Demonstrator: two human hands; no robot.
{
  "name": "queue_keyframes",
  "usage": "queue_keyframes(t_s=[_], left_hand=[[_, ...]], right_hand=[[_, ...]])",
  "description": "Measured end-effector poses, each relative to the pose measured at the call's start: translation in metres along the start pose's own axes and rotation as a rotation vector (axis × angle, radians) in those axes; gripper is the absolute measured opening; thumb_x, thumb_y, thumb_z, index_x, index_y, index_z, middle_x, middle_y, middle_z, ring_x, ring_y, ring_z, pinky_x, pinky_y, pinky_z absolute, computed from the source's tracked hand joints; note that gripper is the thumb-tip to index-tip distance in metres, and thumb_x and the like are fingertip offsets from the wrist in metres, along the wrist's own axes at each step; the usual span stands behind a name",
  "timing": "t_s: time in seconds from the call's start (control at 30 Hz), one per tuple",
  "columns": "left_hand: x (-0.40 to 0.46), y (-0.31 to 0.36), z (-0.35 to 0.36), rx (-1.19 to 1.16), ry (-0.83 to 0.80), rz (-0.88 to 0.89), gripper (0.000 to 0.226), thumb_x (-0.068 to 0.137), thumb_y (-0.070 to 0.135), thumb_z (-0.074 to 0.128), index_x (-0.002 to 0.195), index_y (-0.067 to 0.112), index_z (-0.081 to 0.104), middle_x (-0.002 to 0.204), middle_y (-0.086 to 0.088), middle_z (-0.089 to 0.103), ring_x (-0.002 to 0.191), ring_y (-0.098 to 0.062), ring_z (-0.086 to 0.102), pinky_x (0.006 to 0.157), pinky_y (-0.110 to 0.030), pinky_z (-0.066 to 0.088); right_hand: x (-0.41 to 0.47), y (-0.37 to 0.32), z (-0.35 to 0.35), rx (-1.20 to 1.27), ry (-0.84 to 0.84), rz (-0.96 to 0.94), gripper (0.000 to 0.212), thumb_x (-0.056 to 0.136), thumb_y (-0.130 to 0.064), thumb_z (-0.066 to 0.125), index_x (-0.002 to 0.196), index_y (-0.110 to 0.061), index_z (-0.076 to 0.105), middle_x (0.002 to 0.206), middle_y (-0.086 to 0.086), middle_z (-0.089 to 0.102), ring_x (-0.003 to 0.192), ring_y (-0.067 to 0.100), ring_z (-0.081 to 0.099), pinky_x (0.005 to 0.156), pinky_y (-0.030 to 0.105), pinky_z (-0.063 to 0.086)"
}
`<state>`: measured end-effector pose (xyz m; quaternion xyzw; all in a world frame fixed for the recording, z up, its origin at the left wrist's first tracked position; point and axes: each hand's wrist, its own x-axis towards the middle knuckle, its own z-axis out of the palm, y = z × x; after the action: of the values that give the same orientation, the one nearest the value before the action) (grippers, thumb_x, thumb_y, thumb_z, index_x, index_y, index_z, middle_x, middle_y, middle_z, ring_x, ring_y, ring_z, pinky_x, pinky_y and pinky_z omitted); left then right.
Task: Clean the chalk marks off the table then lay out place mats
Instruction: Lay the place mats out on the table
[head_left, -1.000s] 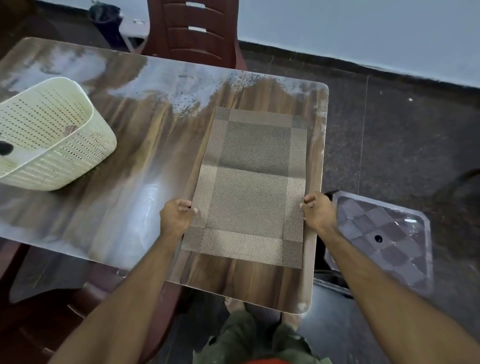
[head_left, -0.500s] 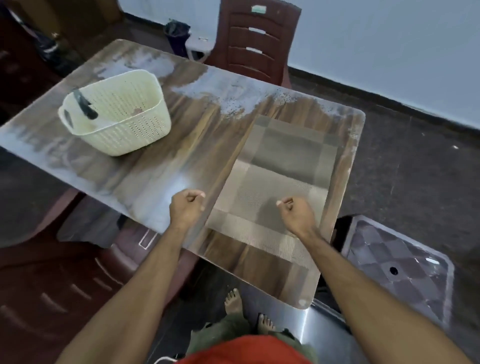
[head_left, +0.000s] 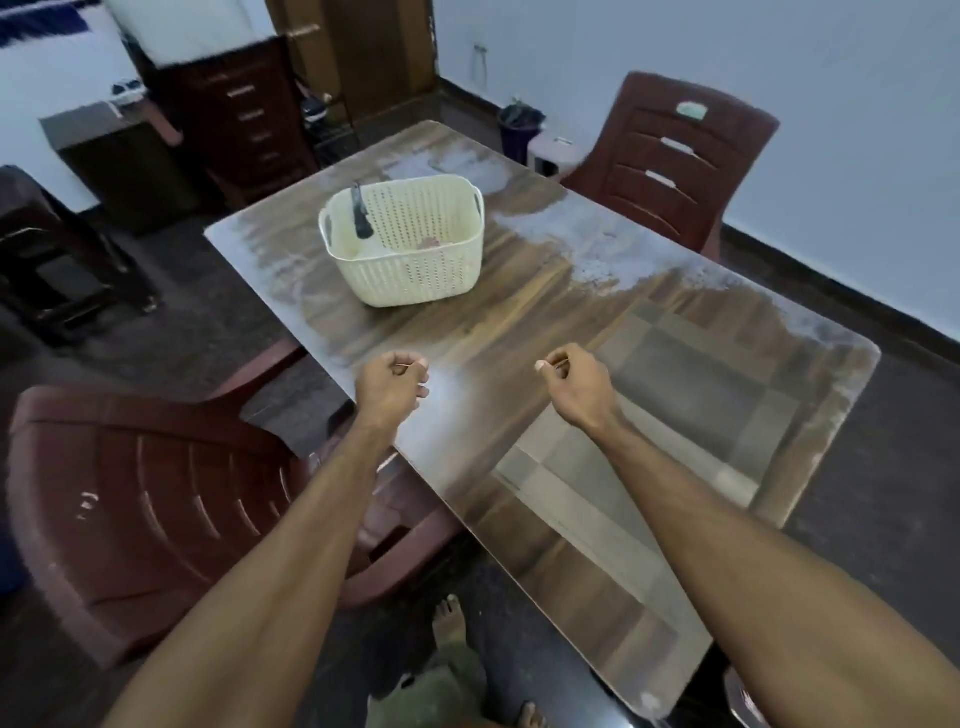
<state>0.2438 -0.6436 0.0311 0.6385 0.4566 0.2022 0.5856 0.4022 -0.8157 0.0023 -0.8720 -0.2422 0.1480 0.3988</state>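
Observation:
A woven beige and grey place mat (head_left: 691, 405) lies flat on the right end of the glossy wood-grain table (head_left: 519, 322). Whitish smears (head_left: 597, 244) cover the table's far side and edges. My left hand (head_left: 389, 387) hovers over the table's near-left edge with its fingers curled and nothing in it. To the right, my right hand (head_left: 576, 384) is curled the same way, just left of the mat and holding nothing.
A cream perforated basket (head_left: 410, 260) stands on the far middle of the table with a dark handle (head_left: 359, 213) leaning inside. One maroon plastic chair (head_left: 145, 499) is at the near left, another (head_left: 670, 156) at the far right. A dark drawer cabinet (head_left: 244, 119) stands behind.
Both hands let go of the mat's side edges and lifted away to the left, curling shut. The view swung left and up, so the basket now sits mid-frame.

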Motion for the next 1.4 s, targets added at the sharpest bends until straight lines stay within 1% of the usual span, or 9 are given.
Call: queue_keyframes(t_s=[0.27,0.4,0.5,0.63,0.73,0.87,1.07,1.27,1.4], left_hand=[[0.115,0.046,-0.055,0.007,0.201,0.011,0.02,0.097,0.023,0.058,0.079,0.015,0.063,0.067,0.001,0.062,0.053,-0.012,0.056,0.041,-0.019,0.042],[0.181,0.061,-0.074,0.033,0.266,0.019,0.017,0.096,0.025,0.058,0.082,0.018,0.064,0.073,-0.001,0.064,0.057,-0.014,0.058,0.051,-0.026,0.047],[0.229,0.067,-0.083,0.057,0.324,0.012,0.014,0.093,0.03,0.06,0.088,0.018,0.065,0.091,-0.005,0.071,0.076,-0.023,0.066,0.069,-0.035,0.057],[0.278,0.067,-0.087,0.097,0.344,0.005,0.017,0.093,0.035,0.059,0.085,0.02,0.059,0.095,-0.003,0.067,0.095,-0.031,0.068,0.084,-0.047,0.058],[0.304,0.062,-0.083,0.123,0.283,-0.048,0.024,0.097,0.039,0.053,0.093,0.016,0.059,0.11,-0.011,0.068,0.106,-0.033,0.064,0.091,-0.048,0.054],[0.325,0.056,-0.076,0.14,0.23,-0.094,0.033,0.099,0.037,0.05,0.107,0.009,0.065,0.114,-0.009,0.069,0.102,-0.025,0.065,0.09,-0.043,0.056],[0.339,0.053,-0.069,0.113,0.167,-0.092,0.024,0.101,0.019,0.051,0.108,0.005,0.068,0.1,-0.006,0.064,0.091,-0.021,0.06,0.081,-0.035,0.055],[0.327,0.051,-0.068,0.132,0.184,-0.066,0.025,0.101,0.015,0.05,0.105,-0.001,0.069,0.094,-0.006,0.066,0.08,-0.014,0.057,0.071,-0.03,0.048],[0.294,0.052,-0.066,0.143,0.141,0.004,0.027,0.101,0.016,0.049,0.103,-0.002,0.069,0.084,0.0,0.061,0.07,-0.003,0.051,0.073,-0.033,0.047]], right_hand=[[0.12,-0.082,0.038,0.01,0.024,-0.098,0.01,0.096,-0.029,0.059,0.094,-0.02,0.06,0.09,-0.005,0.06,0.084,0.014,0.056,0.075,0.024,0.039],[0.19,-0.117,0.053,0.007,0.055,-0.12,0.02,0.095,-0.023,0.058,0.104,-0.008,0.067,0.095,0.003,0.067,0.087,0.018,0.061,0.074,0.027,0.043],[0.235,-0.131,0.064,0.007,0.101,-0.114,0.023,0.095,-0.024,0.058,0.108,-0.008,0.068,0.103,0.009,0.071,0.089,0.021,0.062,0.078,0.028,0.046],[0.28,-0.138,0.08,0.007,0.18,-0.075,0.023,0.094,-0.024,0.06,0.111,-0.01,0.067,0.11,0.009,0.07,0.088,0.013,0.057,0.077,0.024,0.042],[0.302,-0.133,0.093,-0.002,0.182,-0.002,0.028,0.095,-0.024,0.059,0.12,-0.012,0.062,0.125,0.013,0.062,0.103,0.02,0.059,0.089,0.028,0.046],[0.312,-0.125,0.108,-0.025,0.111,0.081,0.036,0.097,-0.024,0.056,0.131,-0.013,0.051,0.133,0.01,0.057,0.114,0.025,0.059,0.099,0.043,0.049],[0.319,-0.119,0.11,-0.02,0.2,0.096,0.024,0.098,-0.012,0.054,0.121,-0.018,0.054,0.123,0.005,0.063,0.104,0.021,0.061,0.082,0.033,0.049],[0.307,-0.122,0.092,0.048,0.174,0.153,0.028,0.092,-0.004,0.061,0.114,-0.02,0.054,0.107,0.008,0.069,0.093,0.022,0.069,0.082,0.043,0.057],[0.268,-0.12,0.063,0.216,0.196,0.184,0.022,0.093,-0.01,0.06,0.112,-0.016,0.05,0.093,0.006,0.068,0.065,0.01,0.063,0.053,0.022,0.049]])
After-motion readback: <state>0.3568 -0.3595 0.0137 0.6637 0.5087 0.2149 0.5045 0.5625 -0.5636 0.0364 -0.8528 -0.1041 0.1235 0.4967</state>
